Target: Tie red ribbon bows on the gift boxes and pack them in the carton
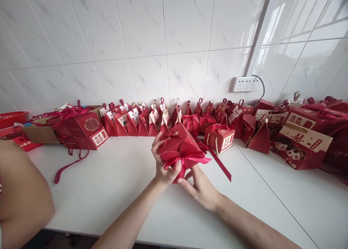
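Note:
A red gift box [178, 143] with a pink-red ribbon bow [187, 160] is tilted in the air above the white table. My left hand [163, 165] grips it from the left, fingers over its side and thumb by the bow. From below and to the right, my right hand [203, 187] holds its lower edge; the box partly hides those fingers. A loose ribbon end [221, 165] trails to the right. Just behind stands a small red box with rope handles [220, 138].
Several red triangular boxes [133, 122] line the tiled wall. Stacked red boxes [89, 129] sit left with a loose ribbon [67, 167]; more boxes [299, 147] crowd the right. A power strip [246, 84] is on the wall. Another person's arm [24, 194] enters at left.

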`<move>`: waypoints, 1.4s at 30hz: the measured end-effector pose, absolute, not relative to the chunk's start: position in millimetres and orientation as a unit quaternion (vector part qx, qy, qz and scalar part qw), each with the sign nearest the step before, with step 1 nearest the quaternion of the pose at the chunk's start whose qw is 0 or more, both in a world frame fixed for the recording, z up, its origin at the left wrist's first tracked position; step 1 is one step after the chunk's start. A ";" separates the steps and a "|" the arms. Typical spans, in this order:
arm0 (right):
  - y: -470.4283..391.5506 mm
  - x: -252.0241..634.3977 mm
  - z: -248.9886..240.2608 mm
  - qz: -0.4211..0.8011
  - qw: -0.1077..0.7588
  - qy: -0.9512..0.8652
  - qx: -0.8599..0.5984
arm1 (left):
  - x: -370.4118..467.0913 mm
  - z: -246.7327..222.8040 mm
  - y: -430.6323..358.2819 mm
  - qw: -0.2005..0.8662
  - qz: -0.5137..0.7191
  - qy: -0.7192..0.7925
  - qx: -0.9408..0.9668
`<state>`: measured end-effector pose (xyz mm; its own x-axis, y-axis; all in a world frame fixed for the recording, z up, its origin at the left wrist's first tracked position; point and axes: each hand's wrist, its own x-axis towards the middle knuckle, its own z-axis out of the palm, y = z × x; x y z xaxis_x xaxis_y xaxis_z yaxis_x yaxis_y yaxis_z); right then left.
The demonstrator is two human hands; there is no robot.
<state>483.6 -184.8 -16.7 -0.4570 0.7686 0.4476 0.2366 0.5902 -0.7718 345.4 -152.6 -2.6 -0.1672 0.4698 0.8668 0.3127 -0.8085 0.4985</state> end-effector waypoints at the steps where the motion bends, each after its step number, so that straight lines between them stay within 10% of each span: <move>1: -183.7 482.4 -17.2 0.348 0.417 -0.771 -0.332 | 347.0 -4.3 -151.9 0.060 0.691 0.322 0.644; 13: -172.5 476.8 -18.9 0.531 0.380 -0.649 -0.392 | 352.3 0.6 -146.3 0.380 0.576 0.522 0.502; 42: -177.3 491.1 -5.0 0.533 0.282 -0.713 -0.356 | 351.4 4.9 -144.6 0.377 0.572 0.520 0.510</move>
